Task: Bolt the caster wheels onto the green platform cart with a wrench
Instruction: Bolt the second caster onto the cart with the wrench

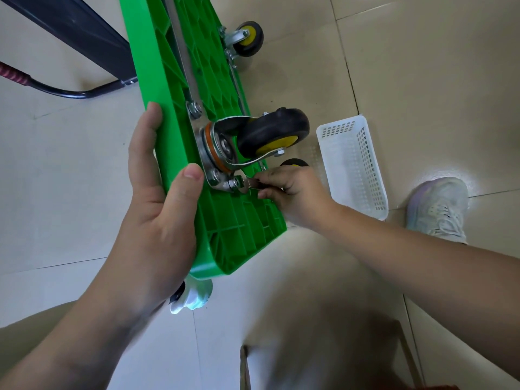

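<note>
Cart: the green platform cart (233,220) is standing on its long edge on the tiled floor (422,66), running from near to far, and its ribbed underside is facing right.
Left hand: the left hand (157,198) is gripping the upper edge of the cart at its near part. The fingers are lying together along the left face, and the thumb is pressing on the ribbed side, just beside the mounting plate (209,175).
Right hand: the right hand (292,190) is reaching in from the right and pinching the wrench (250,184), with its fingertips clamping together on the handle.
Wrench: it is small, flat and metal, and its head is sitting against a bolt (234,182) at the near corner of the mounting plate.
Near caster: the near caster (275,130), black with a yellow hub, is sticking out to the right from the mounting plate.
Far caster: the far caster (249,38) is sitting on the same underside, well apart at the far end.
Third wheel: a part of another wheel (294,163) is showing just behind the right hand.
Metal bar: a metal bar (180,46) is running along the underside toward the mounting plate.
Basket: a white basket (354,164) is lying on the floor to the right of the cart, near the right hand.
Shoe: a pale shoe (439,209) is standing on the floor just right of the basket.
</note>
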`<state>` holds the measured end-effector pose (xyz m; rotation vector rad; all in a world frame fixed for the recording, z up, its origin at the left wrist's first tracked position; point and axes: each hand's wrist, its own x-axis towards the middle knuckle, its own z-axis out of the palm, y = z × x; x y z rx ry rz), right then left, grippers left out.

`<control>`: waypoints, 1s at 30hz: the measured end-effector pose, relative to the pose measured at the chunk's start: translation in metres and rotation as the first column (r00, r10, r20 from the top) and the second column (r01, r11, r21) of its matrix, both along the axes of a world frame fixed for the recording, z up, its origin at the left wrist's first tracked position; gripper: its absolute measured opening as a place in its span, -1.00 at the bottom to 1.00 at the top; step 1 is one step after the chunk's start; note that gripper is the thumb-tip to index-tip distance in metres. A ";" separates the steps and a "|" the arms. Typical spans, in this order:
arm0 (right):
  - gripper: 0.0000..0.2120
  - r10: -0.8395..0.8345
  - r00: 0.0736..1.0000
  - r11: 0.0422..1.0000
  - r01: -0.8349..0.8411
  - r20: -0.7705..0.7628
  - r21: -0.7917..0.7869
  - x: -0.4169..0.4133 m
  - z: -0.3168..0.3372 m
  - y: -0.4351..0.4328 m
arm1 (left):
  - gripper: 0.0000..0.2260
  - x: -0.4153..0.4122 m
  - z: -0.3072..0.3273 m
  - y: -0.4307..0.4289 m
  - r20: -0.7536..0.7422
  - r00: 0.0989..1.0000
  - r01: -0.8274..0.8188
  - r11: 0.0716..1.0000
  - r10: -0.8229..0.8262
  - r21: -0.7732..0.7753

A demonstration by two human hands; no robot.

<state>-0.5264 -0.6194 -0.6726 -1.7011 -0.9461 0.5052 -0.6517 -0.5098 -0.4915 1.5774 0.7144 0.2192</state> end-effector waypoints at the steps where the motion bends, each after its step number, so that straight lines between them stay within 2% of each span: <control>1: -0.80 0.017 1.000 0.999 -0.018 -0.023 -0.029 -0.001 0.003 -0.003 | -0.41 0.000 0.000 0.000 0.001 1.000 -0.002 1.000 0.002 0.000; 6: -0.79 0.057 0.977 0.973 -0.102 -0.208 -0.209 -0.009 0.023 -0.019 | -0.41 0.001 0.001 -0.002 0.002 1.000 -0.008 1.000 0.008 0.004; 8: -0.84 0.027 0.958 0.959 -0.105 -0.286 -0.262 -0.013 0.027 -0.027 | -0.42 0.001 0.001 -0.001 -0.007 1.000 -0.004 1.000 0.004 0.009; 9: -0.92 0.002 0.947 0.956 -0.097 -0.322 -0.278 -0.015 0.028 -0.031 | -0.42 0.001 0.002 -0.001 -0.014 1.000 -0.003 1.000 0.003 0.013; 12: -0.79 -0.030 0.932 0.943 -0.093 -0.360 -0.319 -0.018 0.032 -0.042 | -0.41 0.001 0.002 -0.001 -0.030 0.999 -0.012 1.000 0.012 0.022; 15: -0.83 -0.014 0.898 0.948 -0.128 -0.439 -0.292 -0.020 0.039 -0.051 | -0.45 0.002 0.003 -0.001 -0.031 0.999 -0.015 0.999 0.016 0.028; 19: -0.80 -0.049 0.930 0.927 -0.093 -0.365 -0.362 -0.017 0.041 -0.062 | -0.45 0.003 0.006 -0.002 -0.038 0.999 -0.006 0.999 0.008 0.041; 24: -0.77 -0.071 0.924 0.950 -0.052 -0.376 -0.307 -0.015 0.038 -0.064 | -0.40 0.003 0.007 -0.002 -0.049 0.999 0.010 0.999 -0.008 0.045; 30: -0.69 0.006 0.949 0.974 -0.077 -0.314 -0.213 -0.006 0.029 -0.046 | -0.43 0.003 0.007 -0.003 -0.048 0.999 -0.006 1.000 0.007 0.019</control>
